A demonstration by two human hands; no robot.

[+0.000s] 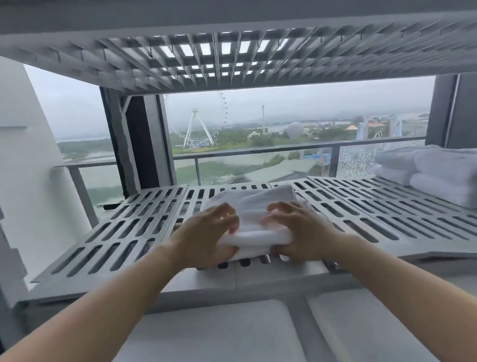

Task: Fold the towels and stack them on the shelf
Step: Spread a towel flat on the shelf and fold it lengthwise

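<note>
Head view: I look across a shelf unit toward a window, and two bare forearms reach forward from the near edge.
Folded white cloth towel (256,207): it lies flat on the middle of the lower shelf, close to the front edge, with its thick folded edge turned to the near side.
Left hand (207,234): it sits on the towel's left end, fingers curled over the top and thumb down at the front fold, gripping the cloth.
Right hand (302,227): it mirrors this on the towel's right end, fingers bent over the top and thumb at the lower front edge, also gripping the cloth.
Hands together: they are apart, with the towel's middle showing between them, and both are clamped on that one towel.
Grey slotted plastic shelf (111,235): it runs left to right and bears the towel on panels cut with long slots.
Stack of folded white towels (445,177): it stands far right on the same shelf, well apart from the held towel, in at least two layers.
Upper grey slotted shelf (226,58): it hangs overhead, with daylight showing through the middle slots.
White padded surface (211,338): it lies below the shelf's near edge, under the forearms.
Window (283,110): it lies behind the shelf, showing a glass balcony rail (258,152), a white Ferris wheel (195,128) far left, and grey sky.
</note>
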